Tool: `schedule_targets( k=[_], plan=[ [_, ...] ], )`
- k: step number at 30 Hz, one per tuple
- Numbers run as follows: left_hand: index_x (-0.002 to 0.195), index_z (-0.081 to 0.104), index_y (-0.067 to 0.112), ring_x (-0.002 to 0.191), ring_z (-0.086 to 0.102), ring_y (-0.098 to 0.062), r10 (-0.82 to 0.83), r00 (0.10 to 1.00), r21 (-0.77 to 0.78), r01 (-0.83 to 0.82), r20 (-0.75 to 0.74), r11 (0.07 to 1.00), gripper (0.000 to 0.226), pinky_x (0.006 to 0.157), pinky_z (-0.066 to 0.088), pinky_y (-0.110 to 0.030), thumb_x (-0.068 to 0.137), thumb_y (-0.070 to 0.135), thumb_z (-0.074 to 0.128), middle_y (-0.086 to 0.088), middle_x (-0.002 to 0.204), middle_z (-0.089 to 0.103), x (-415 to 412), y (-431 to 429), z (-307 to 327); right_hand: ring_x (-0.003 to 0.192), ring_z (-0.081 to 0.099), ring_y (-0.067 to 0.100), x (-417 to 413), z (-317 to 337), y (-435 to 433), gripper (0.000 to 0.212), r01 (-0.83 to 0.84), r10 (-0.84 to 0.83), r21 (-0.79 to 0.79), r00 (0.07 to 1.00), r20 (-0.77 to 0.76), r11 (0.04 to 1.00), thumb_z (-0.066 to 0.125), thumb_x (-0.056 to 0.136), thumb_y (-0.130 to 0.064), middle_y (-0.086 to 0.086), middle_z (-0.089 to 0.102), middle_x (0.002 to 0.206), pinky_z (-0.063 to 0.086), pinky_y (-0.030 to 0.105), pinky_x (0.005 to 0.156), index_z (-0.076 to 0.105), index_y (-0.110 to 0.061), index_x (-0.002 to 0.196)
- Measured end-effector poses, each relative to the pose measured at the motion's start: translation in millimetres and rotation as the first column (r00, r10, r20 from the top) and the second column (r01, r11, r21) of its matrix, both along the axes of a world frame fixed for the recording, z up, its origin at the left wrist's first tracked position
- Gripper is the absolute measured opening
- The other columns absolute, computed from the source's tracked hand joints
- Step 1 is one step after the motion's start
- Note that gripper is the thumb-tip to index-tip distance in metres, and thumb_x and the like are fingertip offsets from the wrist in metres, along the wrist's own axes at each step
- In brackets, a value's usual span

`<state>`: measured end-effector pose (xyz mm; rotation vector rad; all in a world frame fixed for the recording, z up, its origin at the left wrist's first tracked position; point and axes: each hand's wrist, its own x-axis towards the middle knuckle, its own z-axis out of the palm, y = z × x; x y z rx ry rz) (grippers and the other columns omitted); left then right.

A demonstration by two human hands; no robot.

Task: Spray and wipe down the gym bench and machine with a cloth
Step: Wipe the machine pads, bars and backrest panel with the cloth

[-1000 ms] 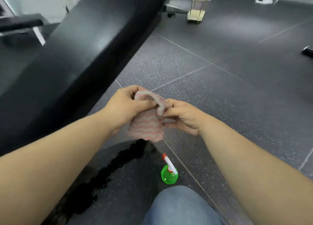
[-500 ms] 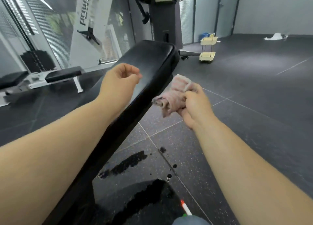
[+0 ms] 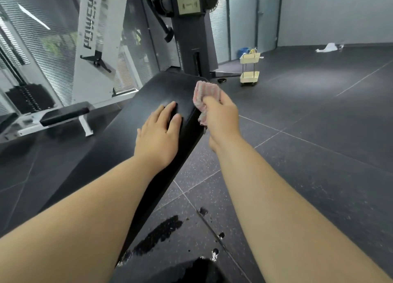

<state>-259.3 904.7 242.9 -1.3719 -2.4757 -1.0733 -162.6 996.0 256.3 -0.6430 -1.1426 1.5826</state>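
A black padded gym bench [image 3: 110, 155] runs from the lower left up to the middle of the view. My left hand [image 3: 159, 133] lies flat on its pad near the far end, fingers spread, holding nothing. My right hand [image 3: 222, 116] grips a bunched pink striped cloth [image 3: 204, 93] just off the bench's right edge, near its far corner. Behind the bench stands a dark cable machine [image 3: 191, 33] with a placard on its column. No spray bottle shows in this view.
A white machine frame [image 3: 95, 48] and a second small bench [image 3: 63, 114] stand at the left. A cream two-tier cart [image 3: 249, 70] is on the floor beyond. Wet patches [image 3: 159, 236] darken the rubber floor below the bench. A white rag [image 3: 328, 48] lies far right.
Both hands held the cloth low over the floor; then the view rose. My left hand let go and now rests flat on the bench pad, while my right hand carried the cloth up to the bench's edge.
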Motion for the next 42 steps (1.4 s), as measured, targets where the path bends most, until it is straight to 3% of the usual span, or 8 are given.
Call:
schedule_targets(
  k=[3, 6, 10, 16, 20, 25, 37, 42],
  plan=[
    [0.148, 0.032, 0.042, 0.146, 0.024, -0.019, 0.003, 1.000, -0.025, -0.003, 0.015, 1.000, 0.051, 0.120, 0.016, -0.048, 0.098, 0.052, 0.029, 0.009, 0.158, 0.029, 0.6, 0.3, 2.4, 0.089, 0.062, 0.015, -10.9, -16.0, -12.2, 0.028, 0.145, -0.153, 0.122, 0.986, 0.060, 0.982, 0.053, 0.087, -0.034, 0.000, 0.067, 0.114, 0.055, 0.036, 0.085, 0.067, -0.043, 0.110],
    [0.150, 0.028, 0.044, 0.148, 0.019, -0.018, -0.012, 0.999, -0.081, 0.016, 0.052, 0.997, 0.067, 0.120, 0.012, -0.050, 0.085, 0.061, 0.021, 0.010, 0.161, 0.023, 0.0, 0.2, 5.2, 0.119, 0.054, 0.013, -10.0, -29.2, -46.2, 0.025, 0.271, -0.305, 0.245, 0.945, 0.114, 0.931, 0.055, 0.091, -0.011, -0.006, 0.057, 0.127, 0.047, 0.031, 0.100, 0.066, -0.023, 0.111],
    [0.150, 0.022, 0.047, 0.150, 0.013, -0.019, 0.018, 0.994, -0.179, 0.002, 0.109, 0.984, 0.055, 0.120, 0.004, -0.054, 0.097, 0.059, 0.026, 0.012, 0.163, 0.015, 0.6, 2.9, 16.2, 0.073, 0.064, 0.016, 9.4, -13.9, -10.8, 0.026, 0.200, -0.195, 0.127, 0.979, -0.055, 0.972, 0.049, 0.086, 0.003, 0.000, 0.070, 0.108, 0.051, 0.029, 0.056, 0.058, -0.022, 0.083],
    [0.151, 0.019, 0.047, 0.150, 0.006, -0.011, 0.046, 0.998, -0.135, -0.041, 0.035, 0.990, 0.053, 0.116, 0.004, -0.062, 0.098, 0.054, 0.019, 0.018, 0.161, 0.012, 5.2, 10.3, 12.1, 0.089, 0.057, 0.015, -1.7, 1.8, 18.3, 0.010, 0.198, -0.294, 0.376, 0.931, 0.216, 0.905, 0.053, 0.087, -0.012, -0.004, 0.058, 0.105, 0.048, 0.033, 0.083, 0.056, -0.021, 0.088],
    [0.149, 0.022, 0.049, 0.150, 0.009, -0.012, 0.080, 0.993, -0.115, -0.071, 0.081, 0.991, 0.050, 0.118, 0.003, -0.058, 0.100, 0.051, 0.025, 0.016, 0.162, 0.014, 4.8, 10.7, 10.8, 0.080, 0.062, 0.020, 9.9, -34.0, -24.5, 0.016, 0.102, -0.205, 0.426, 0.957, 0.205, 0.899, 0.065, 0.088, -0.022, -0.009, 0.052, 0.096, 0.053, 0.042, 0.075, 0.053, -0.025, 0.078],
    [0.145, 0.025, 0.052, 0.149, 0.012, -0.021, 0.058, 0.989, -0.223, -0.027, 0.134, 0.975, 0.063, 0.118, 0.007, -0.058, 0.086, 0.072, 0.017, 0.017, 0.160, 0.016, -1.6, 14.5, 23.0, 0.052, 0.056, -0.004, 37.2, 1.2, 3.8, 0.018, 0.043, -0.102, 0.343, 0.983, 0.155, 0.938, 0.055, 0.090, -0.004, -0.006, 0.065, 0.080, 0.045, 0.012, 0.050, 0.056, -0.018, 0.079],
    [0.145, 0.029, 0.051, 0.143, 0.025, -0.023, 0.124, 0.986, -0.104, -0.113, 0.112, 0.988, 0.046, 0.116, 0.013, -0.058, 0.098, 0.052, 0.027, 0.016, 0.155, 0.026, 7.3, 13.2, 20.5, 0.067, 0.061, 0.023, 34.7, -26.5, -25.5, 0.007, -0.103, 0.043, 0.275, 0.976, 0.215, 0.956, 0.066, 0.082, -0.026, -0.004, 0.065, 0.077, 0.057, 0.044, 0.060, 0.066, -0.024, 0.075],
    [0.145, 0.024, 0.051, 0.142, 0.023, -0.026, 0.109, 0.991, -0.134, -0.098, 0.075, 0.986, 0.048, 0.114, 0.016, -0.059, 0.097, 0.054, 0.021, 0.015, 0.155, 0.023, 5.2, 14.2, 20.6, 0.049, 0.054, 0.016, 30.1, 38.6, 46.3, 0.022, 0.020, -0.042, 0.211, 0.994, 0.099, 0.977, 0.051, 0.091, -0.008, 0.011, 0.064, 0.077, 0.043, 0.022, 0.045, 0.062, -0.025, 0.082]
  ],
)
